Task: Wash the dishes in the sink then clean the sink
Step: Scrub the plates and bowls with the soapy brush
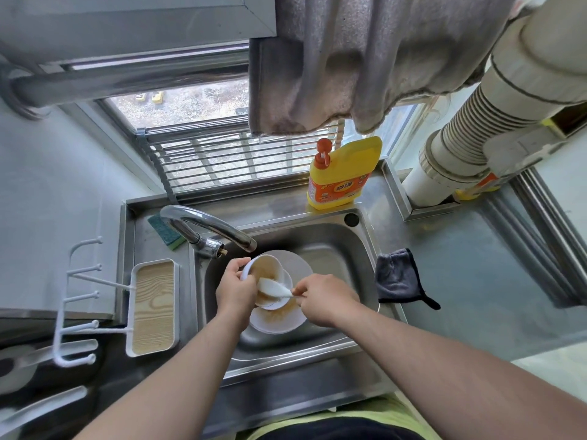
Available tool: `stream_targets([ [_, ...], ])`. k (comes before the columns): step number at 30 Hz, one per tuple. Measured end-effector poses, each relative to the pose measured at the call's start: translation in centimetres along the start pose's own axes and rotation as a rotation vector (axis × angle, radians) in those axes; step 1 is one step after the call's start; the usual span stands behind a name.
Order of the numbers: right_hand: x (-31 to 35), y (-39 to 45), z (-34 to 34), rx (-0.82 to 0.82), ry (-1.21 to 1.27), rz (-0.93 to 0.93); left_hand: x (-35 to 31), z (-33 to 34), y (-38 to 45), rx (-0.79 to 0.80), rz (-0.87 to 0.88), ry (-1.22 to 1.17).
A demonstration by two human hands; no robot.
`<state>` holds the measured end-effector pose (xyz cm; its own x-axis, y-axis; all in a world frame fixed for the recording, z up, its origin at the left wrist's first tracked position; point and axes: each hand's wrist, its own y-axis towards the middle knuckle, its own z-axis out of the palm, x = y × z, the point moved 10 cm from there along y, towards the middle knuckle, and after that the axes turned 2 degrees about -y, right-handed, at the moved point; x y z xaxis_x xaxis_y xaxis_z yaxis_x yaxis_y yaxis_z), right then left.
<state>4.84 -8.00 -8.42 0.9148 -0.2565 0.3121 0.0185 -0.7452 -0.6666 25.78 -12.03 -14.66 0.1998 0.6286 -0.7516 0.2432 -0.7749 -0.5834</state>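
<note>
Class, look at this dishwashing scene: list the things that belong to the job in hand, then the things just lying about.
In use:
left hand holding the bowl
right hand pinching the white spoon
plates in the sink
faucet

Lying about:
detergent bottle
green sponge
grey cloth
wood-grain tray
hanging towel

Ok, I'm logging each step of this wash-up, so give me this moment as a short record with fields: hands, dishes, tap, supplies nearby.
left hand: left hand grips the rim of the white bowl, tilted over the sink
right hand: right hand pinches the white spoon, its scoop inside the bowl
dishes: bowl streaked with brown residue; soiled plates stacked beneath it
tap: faucet over the basin; no water visible
supplies: yellow detergent bottle behind the sink; green sponge by the faucet; grey cloth on the sink's right edge
</note>
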Motion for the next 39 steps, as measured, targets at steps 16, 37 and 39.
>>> stream_targets([
  [16, 0.9, -1.2, 2.1, 0.006, -0.004, -0.063, 0.1, 0.4, 1.4, 0.192, -0.083, 0.101],
  [37, -0.9, -0.2, 0.3, -0.068, -0.062, 0.043, 2.8, 3.8, -2.6, 0.100, -0.304, -0.419],
  [39, 0.4, -0.9, 1.4, 0.000, -0.024, 0.022, 2.7, 3.2, -1.9, 0.057, -0.281, -0.401],
])
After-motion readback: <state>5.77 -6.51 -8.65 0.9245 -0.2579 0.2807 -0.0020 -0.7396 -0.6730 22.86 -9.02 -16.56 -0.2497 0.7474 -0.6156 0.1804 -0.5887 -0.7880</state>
